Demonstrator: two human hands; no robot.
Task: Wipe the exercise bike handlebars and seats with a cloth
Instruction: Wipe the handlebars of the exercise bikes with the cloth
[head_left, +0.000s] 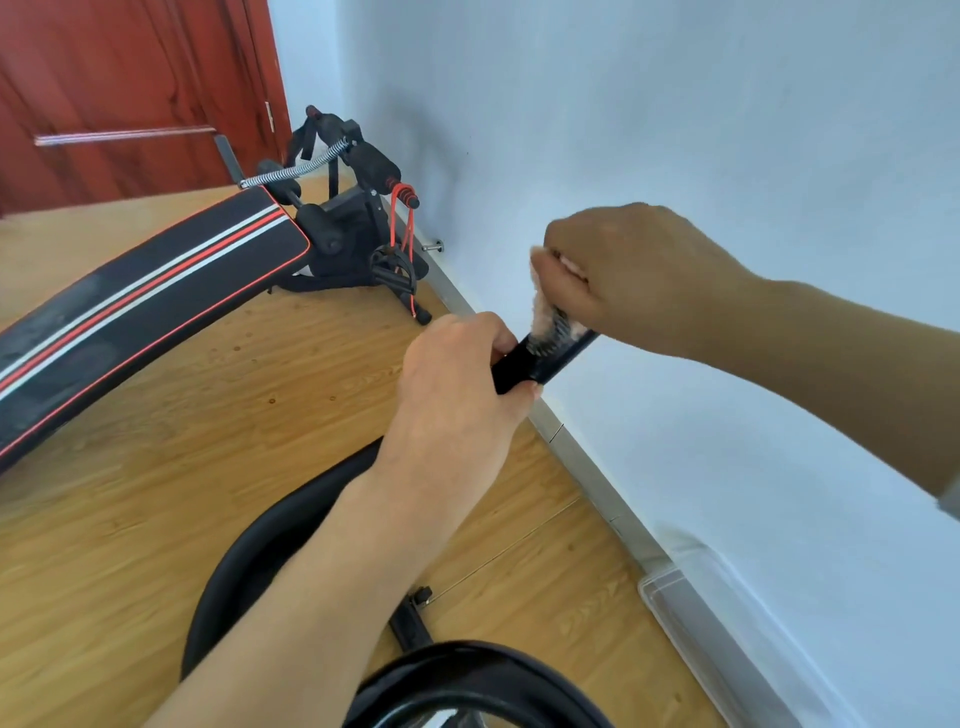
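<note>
Handlebar, black, slanted, near the wall: lower end clasped by the left grip, fingers curled round it. Cloth, pinkish, wrapped on the bar just above the left grip and bunched inside the right grip, which is clenched round it. Sit-up board, black with red-white stripes, on the wooden floor, well apart to the left.

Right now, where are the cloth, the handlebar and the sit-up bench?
cloth (546, 306), head view, its pink fuzzy edge
handlebar (519, 364), head view, bare black grip
sit-up bench (156, 291), head view, striped pad
</note>
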